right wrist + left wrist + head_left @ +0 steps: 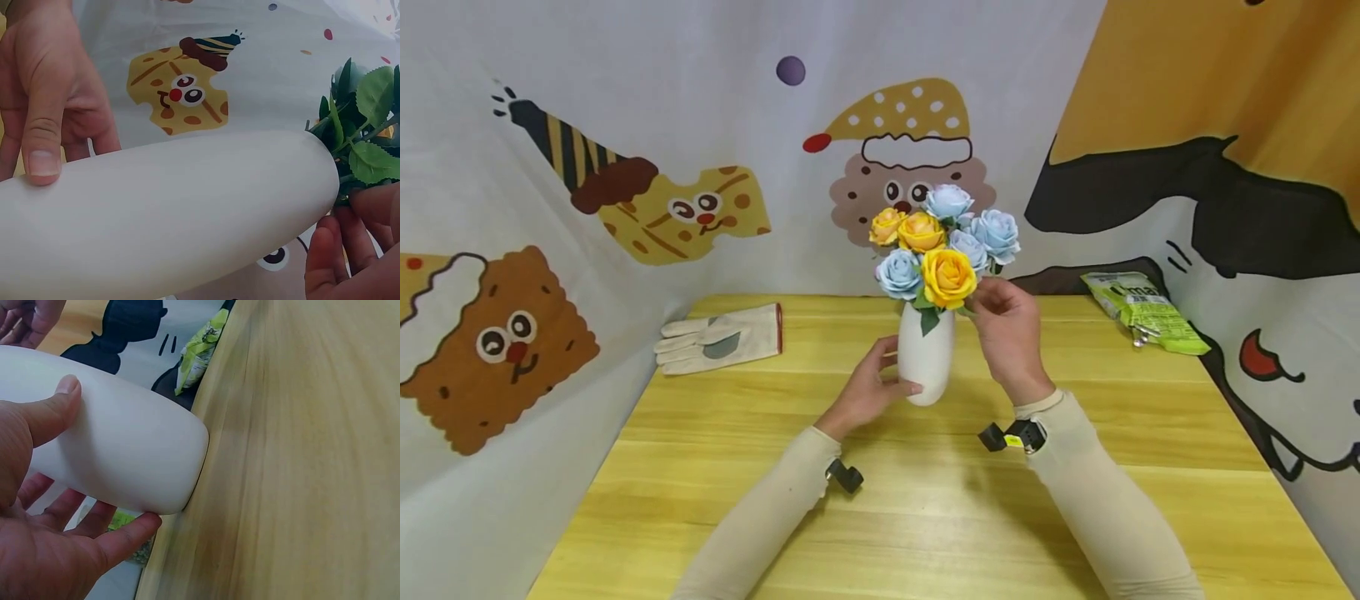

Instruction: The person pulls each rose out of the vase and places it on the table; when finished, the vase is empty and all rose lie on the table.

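A white vase stands on the wooden table, holding artificial yellow roses and pale blue roses. Low on its body, my left hand grips the vase, thumb on the near side and fingers around the far side. The left wrist view shows that thumb against the smooth white wall. My right hand is at the vase's mouth on the right, its curled fingers pinching a stem under the blooms. In the right wrist view, green leaves stick out of the mouth and partly hide the grip.
A cream work glove with a grey patch lies at the back left of the table. At the back right is a green snack-like packet. A cartoon-printed curtain hangs around the table's back and sides.
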The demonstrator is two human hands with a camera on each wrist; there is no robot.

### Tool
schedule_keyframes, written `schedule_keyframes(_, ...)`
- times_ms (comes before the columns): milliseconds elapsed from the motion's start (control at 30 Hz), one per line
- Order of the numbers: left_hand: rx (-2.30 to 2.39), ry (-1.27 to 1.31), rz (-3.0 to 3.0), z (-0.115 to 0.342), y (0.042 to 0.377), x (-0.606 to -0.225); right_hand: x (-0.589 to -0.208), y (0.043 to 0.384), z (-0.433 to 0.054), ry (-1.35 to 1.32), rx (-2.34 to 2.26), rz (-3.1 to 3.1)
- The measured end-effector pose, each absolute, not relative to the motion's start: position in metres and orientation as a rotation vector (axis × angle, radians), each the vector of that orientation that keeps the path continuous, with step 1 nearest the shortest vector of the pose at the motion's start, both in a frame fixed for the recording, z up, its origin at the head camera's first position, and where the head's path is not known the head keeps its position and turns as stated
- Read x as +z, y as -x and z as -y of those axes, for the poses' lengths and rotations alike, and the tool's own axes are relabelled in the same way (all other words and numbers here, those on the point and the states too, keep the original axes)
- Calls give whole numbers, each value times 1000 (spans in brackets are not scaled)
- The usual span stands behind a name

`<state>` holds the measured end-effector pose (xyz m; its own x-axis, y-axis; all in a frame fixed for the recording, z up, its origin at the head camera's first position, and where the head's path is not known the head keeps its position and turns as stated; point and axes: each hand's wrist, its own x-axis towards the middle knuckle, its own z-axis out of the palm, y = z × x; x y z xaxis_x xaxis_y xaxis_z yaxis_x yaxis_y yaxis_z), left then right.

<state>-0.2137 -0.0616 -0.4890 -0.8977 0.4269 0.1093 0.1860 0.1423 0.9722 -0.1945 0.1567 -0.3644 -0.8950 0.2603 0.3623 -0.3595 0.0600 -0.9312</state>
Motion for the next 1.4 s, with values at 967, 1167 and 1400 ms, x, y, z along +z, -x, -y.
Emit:
schedule_keyframes(967, 1833, -629, -2200, 63, 217, -488, -319, 194, -168, -217, 1815, 1868)
schedule_keyframes(1167, 1841, -629, -2184, 64, 218, -489, -317, 196, -171, -165, 1785, 1996)
schedule_keyframes(1400, 1845, -629, -2171, 63, 217, -490, -316, 199, -177, -199, 1809, 2085)
